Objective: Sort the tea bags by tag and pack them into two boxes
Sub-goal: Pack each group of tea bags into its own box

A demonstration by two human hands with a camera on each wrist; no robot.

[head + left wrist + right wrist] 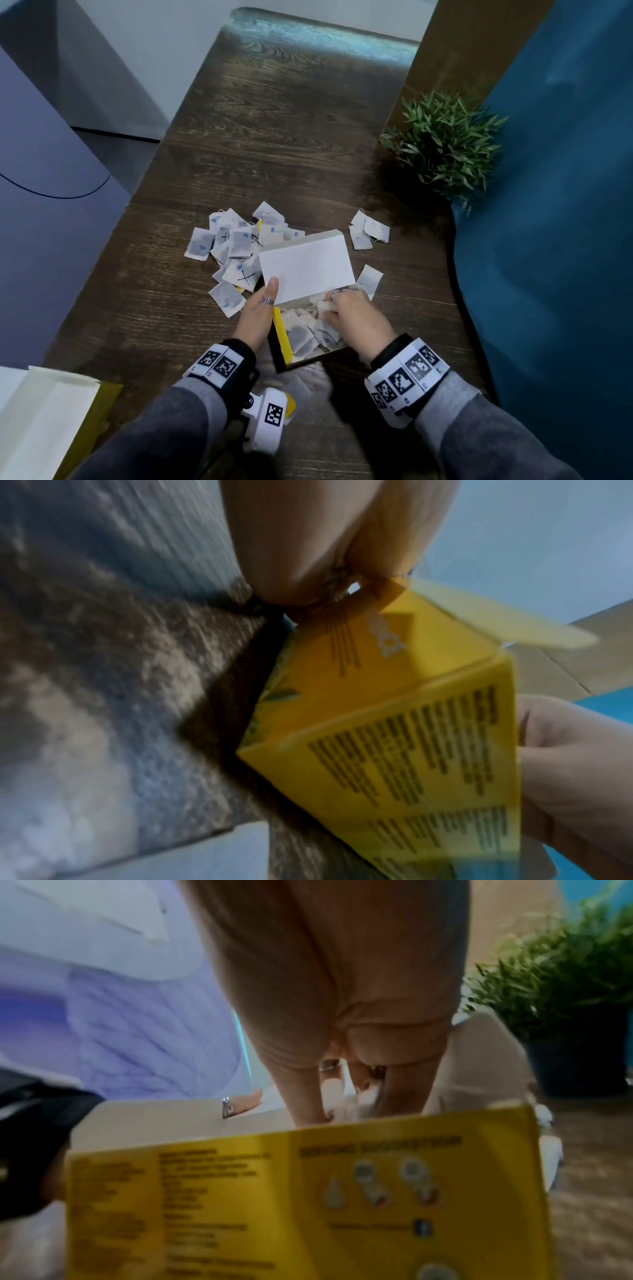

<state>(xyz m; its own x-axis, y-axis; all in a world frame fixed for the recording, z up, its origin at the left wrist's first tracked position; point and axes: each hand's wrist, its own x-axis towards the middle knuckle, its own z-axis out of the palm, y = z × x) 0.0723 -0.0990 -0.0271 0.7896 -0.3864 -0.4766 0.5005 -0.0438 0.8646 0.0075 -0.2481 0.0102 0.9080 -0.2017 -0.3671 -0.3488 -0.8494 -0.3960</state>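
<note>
An open yellow box (283, 334) stands on the table near me, its white lid flap (305, 270) raised. Several tea bags (310, 334) lie inside. My left hand (263, 305) grips the box's left side, thumb on the lid flap. My right hand (337, 305) reaches into the box, and its fingers pinch a white tea bag (323, 305) at the far end. The left wrist view shows my left hand (308, 547) on the yellow box (394, 723). My right hand (325, 1001) points down behind the box wall (274, 1191). A pile of loose tea bags (233, 246) lies to the left.
Three tea bags (370, 229) lie right of the lid, one more (370, 279) beside the box. A second open box (51, 421) sits at the bottom left. A potted plant (445, 144) stands at the table's right edge by a blue cushion (565, 205).
</note>
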